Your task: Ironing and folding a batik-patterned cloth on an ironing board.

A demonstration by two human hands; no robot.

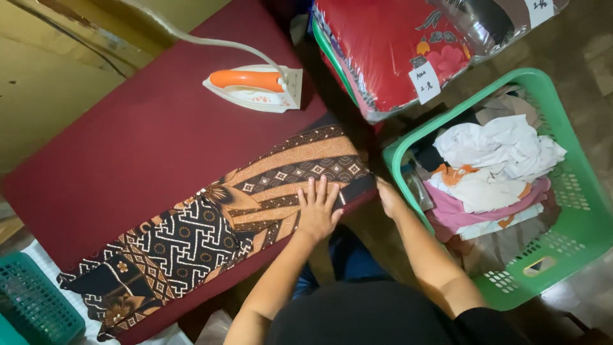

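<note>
Left hand (317,209) spread flat, pressing batik cloth (230,220) on board (128,147); right hand (388,197) grips cloth's end at board edge, fingers hidden.

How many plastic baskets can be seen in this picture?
2. A light green basket full of clothes stands at the right, beside the right hand. A teal basket is at the bottom left corner, partly cut off. Others may lie out of view.

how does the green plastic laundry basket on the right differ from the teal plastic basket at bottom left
The green plastic laundry basket shows almost whole and is heaped with crumpled white, pink and orange clothes; the teal plastic basket is cut off by the frame, with nothing visible inside. The green one sits by the right hand, the teal one beyond the maroon ironing board's far end. Both have perforated walls.
</note>
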